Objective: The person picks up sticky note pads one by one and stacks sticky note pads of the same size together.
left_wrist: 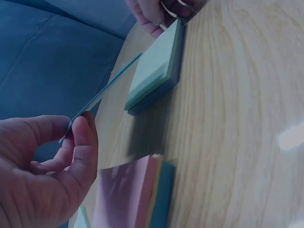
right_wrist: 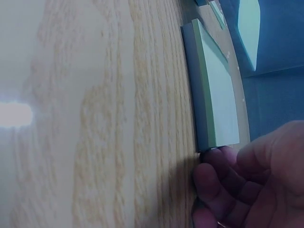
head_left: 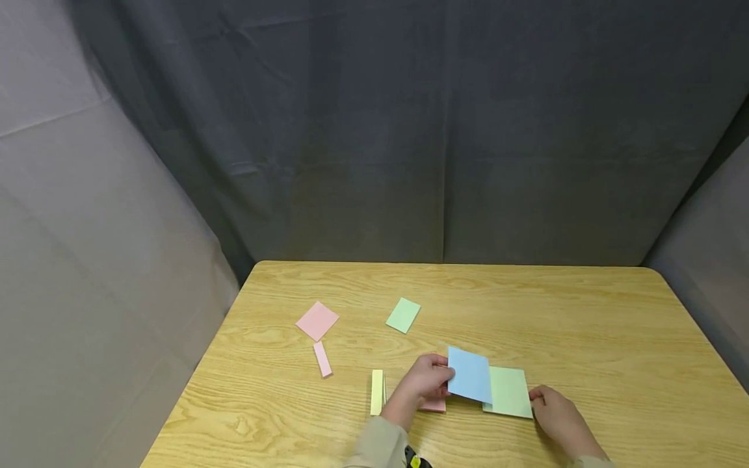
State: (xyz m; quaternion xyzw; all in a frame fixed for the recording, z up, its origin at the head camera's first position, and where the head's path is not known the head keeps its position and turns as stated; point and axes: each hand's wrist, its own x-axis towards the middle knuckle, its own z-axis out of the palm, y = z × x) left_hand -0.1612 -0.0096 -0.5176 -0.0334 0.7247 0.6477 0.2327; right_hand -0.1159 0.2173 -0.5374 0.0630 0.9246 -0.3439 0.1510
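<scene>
A thin blue sticky-note pad (head_left: 470, 376) is pinched at its left edge between the thumb and fingers of my left hand (head_left: 426, 377). It is raised at a tilt, its right side overlapping a stack of sticky notes (head_left: 510, 392) with a light green top and a blue layer underneath. My right hand (head_left: 552, 416) is at that stack's right end, its fingers (right_wrist: 206, 183) bent against the lower edge; whether they grip it is unclear. Partly hidden under my left hand is another stack (left_wrist: 124, 190), pink on top with yellow and blue below.
Left of my left hand stands a narrow yellow pad (head_left: 377, 392). Farther back lie a green pad (head_left: 404, 315), a square pink pad (head_left: 317, 320) and a narrow pink strip pad (head_left: 322, 359). Grey curtains (head_left: 351, 130) hang behind the wooden table (head_left: 585, 312).
</scene>
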